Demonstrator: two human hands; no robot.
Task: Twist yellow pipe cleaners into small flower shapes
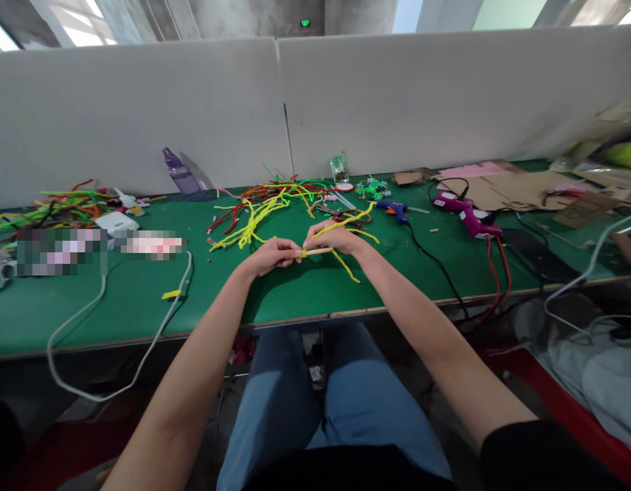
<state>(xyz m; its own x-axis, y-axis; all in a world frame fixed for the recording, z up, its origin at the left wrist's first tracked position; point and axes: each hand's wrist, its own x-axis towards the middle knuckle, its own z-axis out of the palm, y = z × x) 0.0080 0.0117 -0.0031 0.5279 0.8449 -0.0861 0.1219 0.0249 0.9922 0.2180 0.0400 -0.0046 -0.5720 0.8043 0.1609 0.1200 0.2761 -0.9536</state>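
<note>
Both of my hands meet over the middle of the green table. My left hand is closed in a pinch on the left end of a short wooden stick. My right hand is closed around the stick's other end and around a yellow pipe cleaner, whose loose ends trail out to the right and down onto the table. Just behind my hands lies a heap of yellow, red, green and orange pipe cleaners.
A blue glue gun and two magenta glue guns lie at right with cables running over the front edge. Cardboard sheets sit far right. A purple bottle, a white cable and more pipe cleaners are left. Another person's hand shows at the right edge.
</note>
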